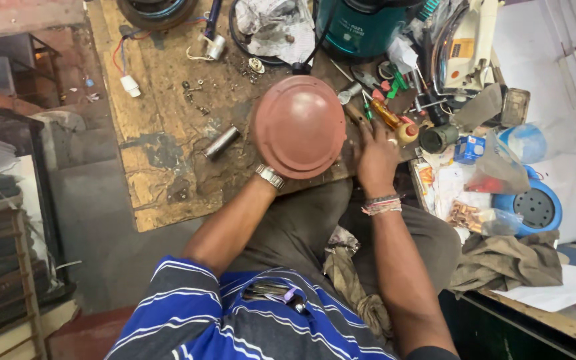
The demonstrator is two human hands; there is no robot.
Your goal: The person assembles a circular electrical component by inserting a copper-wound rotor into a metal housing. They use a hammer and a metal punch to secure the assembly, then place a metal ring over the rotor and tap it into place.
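A round reddish-brown domed cover (299,125) is held up over the worn wooden bench (161,133). My left hand (262,168) is almost wholly hidden beneath it; only the wrist with a metal watch shows at the cover's lower left edge. My right hand (376,157) lies flat on the bench just right of the cover, fingers spread and holding nothing. Its fingertips are beside an orange-handled tool (388,115) and a green-handled screwdriver (368,108).
A short metal cylinder (221,142) lies left of the cover, with small screws scattered beyond it. A teal appliance body (361,27) stands behind. To the right are a white iron (465,53), plastic bags, a blue round part (535,207) and a rag (508,260).
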